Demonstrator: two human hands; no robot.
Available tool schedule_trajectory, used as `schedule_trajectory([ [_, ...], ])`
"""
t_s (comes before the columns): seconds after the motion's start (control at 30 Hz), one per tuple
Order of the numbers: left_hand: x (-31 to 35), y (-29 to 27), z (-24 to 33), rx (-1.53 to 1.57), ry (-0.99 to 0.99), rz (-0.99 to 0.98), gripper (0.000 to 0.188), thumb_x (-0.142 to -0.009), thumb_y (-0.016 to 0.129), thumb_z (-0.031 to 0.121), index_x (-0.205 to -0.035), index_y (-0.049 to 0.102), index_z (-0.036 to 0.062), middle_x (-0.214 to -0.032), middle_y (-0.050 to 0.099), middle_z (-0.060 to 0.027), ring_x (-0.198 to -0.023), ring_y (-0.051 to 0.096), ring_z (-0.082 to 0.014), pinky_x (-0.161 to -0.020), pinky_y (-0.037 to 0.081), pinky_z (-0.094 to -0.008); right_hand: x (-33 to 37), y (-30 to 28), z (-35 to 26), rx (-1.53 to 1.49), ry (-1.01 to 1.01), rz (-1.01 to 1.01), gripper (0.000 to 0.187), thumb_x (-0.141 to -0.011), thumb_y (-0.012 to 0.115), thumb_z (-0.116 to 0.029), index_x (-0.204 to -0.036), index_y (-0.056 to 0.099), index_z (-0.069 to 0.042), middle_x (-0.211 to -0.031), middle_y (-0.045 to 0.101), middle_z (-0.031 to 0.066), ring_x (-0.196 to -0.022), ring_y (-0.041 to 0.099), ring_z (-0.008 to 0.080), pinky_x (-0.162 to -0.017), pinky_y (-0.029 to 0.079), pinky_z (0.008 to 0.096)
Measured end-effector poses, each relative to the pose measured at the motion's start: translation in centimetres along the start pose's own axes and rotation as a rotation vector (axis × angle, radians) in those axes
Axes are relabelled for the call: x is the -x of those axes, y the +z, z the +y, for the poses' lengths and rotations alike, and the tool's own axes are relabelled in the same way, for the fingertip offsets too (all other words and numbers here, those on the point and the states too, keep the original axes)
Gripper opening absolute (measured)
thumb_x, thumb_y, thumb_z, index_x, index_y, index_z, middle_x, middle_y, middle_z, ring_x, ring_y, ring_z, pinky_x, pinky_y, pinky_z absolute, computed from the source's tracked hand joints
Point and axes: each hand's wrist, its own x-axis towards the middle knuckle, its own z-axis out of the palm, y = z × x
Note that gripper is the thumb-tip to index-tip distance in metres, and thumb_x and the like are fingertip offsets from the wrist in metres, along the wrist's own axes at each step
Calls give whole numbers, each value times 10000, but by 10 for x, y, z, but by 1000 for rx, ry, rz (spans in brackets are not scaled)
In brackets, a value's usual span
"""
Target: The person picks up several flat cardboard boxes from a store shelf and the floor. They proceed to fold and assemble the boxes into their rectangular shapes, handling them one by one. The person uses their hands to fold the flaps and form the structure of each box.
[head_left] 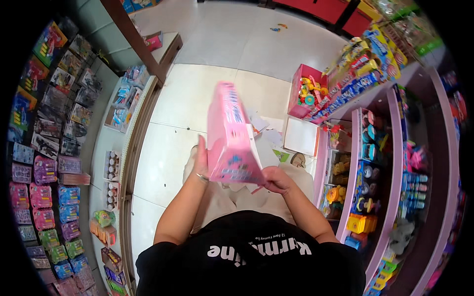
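A pink cardboard box (228,133) with blurred printing hangs in front of my body, tilted, one end toward me. My left hand (201,159) lies along its left side, fingers stretched up the wall, with a bracelet at the wrist. At the lower right corner of the box, my right hand (277,179) is closed, pinching its edge. A small pink strip (256,190) pokes out beside those fingers. Whether anything is inside the box, I cannot tell.
Purple shelves (348,182) with toys stand on the right. A pink bin (302,93) of small toys stands ahead of them. An open white carton (300,135) and loose papers lie on the floor. Hanging packs (43,195) and a low white shelf (116,143) line the left.
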Motion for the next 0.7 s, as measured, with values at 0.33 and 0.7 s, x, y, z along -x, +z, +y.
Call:
schedule_trajectory([
  [0.33, 52, 81, -31, -912, 179, -12, 694, -796, 522, 354, -1302, 160, 46, -1303, 261, -138, -1158, 322, -226, -907, 338, -321, 56, 76, -27, 657, -46, 423, 197, -712, 546, -101, -828, 621, 38, -781, 618, 80, -710, 553, 127, -670, 436, 243],
  [0.7, 83, 110, -38, -1546, 426, 54, 788, -758, 570, 310, -1303, 98, -10, -1328, 166, -221, -1236, 201, -280, -983, 214, -321, 39, 67, -31, 875, -219, 542, 228, -744, 553, -173, -819, 608, 36, -744, 587, 47, -670, 520, 99, -625, 412, 220],
])
